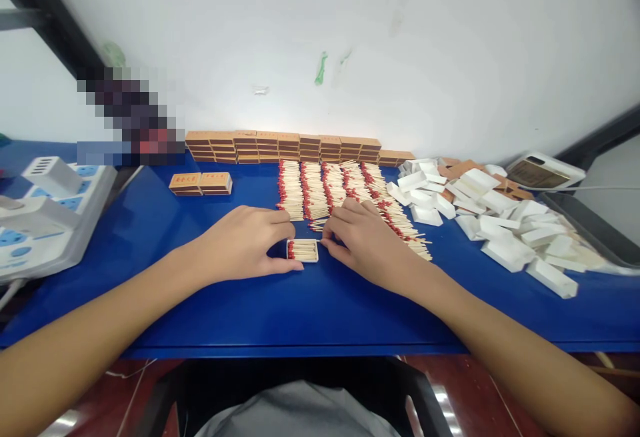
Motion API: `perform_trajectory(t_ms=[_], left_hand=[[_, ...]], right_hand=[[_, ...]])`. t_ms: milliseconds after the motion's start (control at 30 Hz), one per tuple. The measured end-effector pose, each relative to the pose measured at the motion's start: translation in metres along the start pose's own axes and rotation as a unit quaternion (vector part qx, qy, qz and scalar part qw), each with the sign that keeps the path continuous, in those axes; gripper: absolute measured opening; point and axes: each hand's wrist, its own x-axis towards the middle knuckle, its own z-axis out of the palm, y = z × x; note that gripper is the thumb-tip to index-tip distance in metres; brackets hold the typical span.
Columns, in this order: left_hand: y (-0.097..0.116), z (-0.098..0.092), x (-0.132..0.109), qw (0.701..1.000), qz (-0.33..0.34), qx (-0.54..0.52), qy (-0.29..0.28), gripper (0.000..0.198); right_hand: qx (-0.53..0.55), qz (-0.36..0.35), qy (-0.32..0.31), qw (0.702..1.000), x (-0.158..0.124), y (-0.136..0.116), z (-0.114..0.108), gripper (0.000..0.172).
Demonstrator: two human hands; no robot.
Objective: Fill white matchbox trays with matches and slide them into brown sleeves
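Note:
A small white matchbox tray (311, 259) lies on the blue table, with red-tipped matches (301, 250) laid lengthwise in it, heads to the left. My left hand (250, 242) grips it at its left end, thumb along the near side and fingers at the far side. Just past the tray's right end, my right hand (361, 240) has thumb and forefinger pinched together; whatever is between them is too small to make out. Beyond both hands, loose matches (313, 187) are spread in several rows, partly covered by my right hand.
Closed matchboxes (283, 147) are stacked along the wall, and a few more boxes (200, 184) sit at left. White empty trays (505, 223) and brown sleeves (463, 169) are heaped at right, beside a dark phone-like slab (590, 227). A power strip (55, 223) stands far left.

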Motion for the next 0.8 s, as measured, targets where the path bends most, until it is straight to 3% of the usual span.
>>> perform_trajectory(t_ms=[167, 333, 533, 800], left_hand=[[0.003, 0.001, 0.001, 1.000, -0.006, 0.005, 0.001, 0.039], [0.004, 0.003, 0.000, 1.000, 0.000, 0.013, 0.011, 0.041], [0.004, 0.005, 0.000, 1.000, 0.000, 0.015, 0.017, 0.041], [0.004, 0.005, -0.001, 1.000, 0.000, 0.023, 0.020, 0.040]], right_hand=[[0.007, 0.009, 0.057, 0.998, 0.001, -0.004, -0.006, 0.016], [0.060, -0.042, 0.039, 0.997, 0.001, -0.018, -0.006, 0.016], [0.049, -0.009, 0.095, 0.994, 0.002, -0.002, -0.003, 0.016], [-0.037, -0.019, 0.004, 0.999, 0.006, 0.007, 0.007, 0.020]])
